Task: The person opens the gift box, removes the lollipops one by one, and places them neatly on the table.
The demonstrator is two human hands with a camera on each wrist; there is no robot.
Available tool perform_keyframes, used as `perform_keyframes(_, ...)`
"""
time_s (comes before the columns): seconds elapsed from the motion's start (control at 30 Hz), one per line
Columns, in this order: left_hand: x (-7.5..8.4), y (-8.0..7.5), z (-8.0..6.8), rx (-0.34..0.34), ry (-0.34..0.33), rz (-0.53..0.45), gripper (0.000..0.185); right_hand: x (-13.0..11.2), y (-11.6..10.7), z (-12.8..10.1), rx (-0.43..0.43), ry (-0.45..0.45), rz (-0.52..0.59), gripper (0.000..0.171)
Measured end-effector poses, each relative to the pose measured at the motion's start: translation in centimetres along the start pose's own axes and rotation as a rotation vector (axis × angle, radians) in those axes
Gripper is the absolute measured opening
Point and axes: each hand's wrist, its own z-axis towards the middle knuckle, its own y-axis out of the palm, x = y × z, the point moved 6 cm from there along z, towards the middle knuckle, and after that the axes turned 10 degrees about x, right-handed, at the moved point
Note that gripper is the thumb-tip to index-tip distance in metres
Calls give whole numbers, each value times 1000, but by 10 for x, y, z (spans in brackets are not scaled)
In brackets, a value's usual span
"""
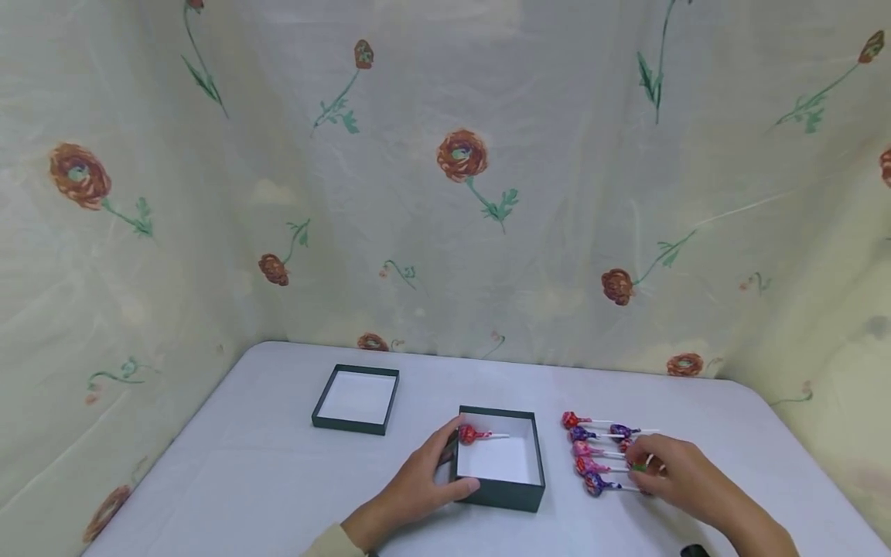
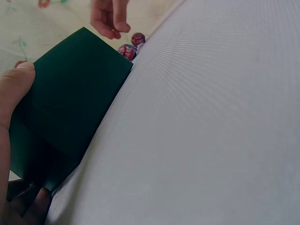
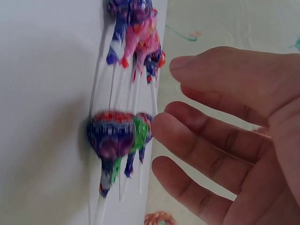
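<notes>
A dark green square box point(image 1: 501, 495) stands upright and uncovered on the table, white inside. One red-wrapped lollipop point(image 1: 469, 435) lies in its back left part, stick pointing right. My left hand point(image 1: 421, 481) grips the box's left side, its thumb on the front wall; the left wrist view shows the thumb on the green wall point(image 2: 70, 93). Over the lollipops at the right, my right hand point(image 1: 671, 470) hovers with loosely bent fingers and nothing between them. Nearest to it in the right wrist view are a purple lollipop point(image 3: 110, 136) and a green-wrapped lollipop point(image 3: 139, 131). The hand partly hides some in the head view.
A shallow dark green lid point(image 1: 348, 426), white inside, lies at the back left. Several more lollipops, such as a pink one point(image 1: 583, 449) and a red one point(image 1: 571, 419), lie in columns right of the box. Flowered cloth point(image 1: 445, 255) hangs behind the white table point(image 1: 244, 480).
</notes>
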Motion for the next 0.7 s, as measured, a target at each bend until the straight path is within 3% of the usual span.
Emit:
perform_keyframes(0.17,1,-2,0,-1,1,0,82,-11,5,6,-9,-23,8,16)
perform_keyframes(0.47,0,-6,0,15,23,5,83,-29,13,27,-73,79,-3,21)
perform_keyframes(0.7,-1,-1,0,4,1,-4,83,-43,16,38,-76,92,16,20)
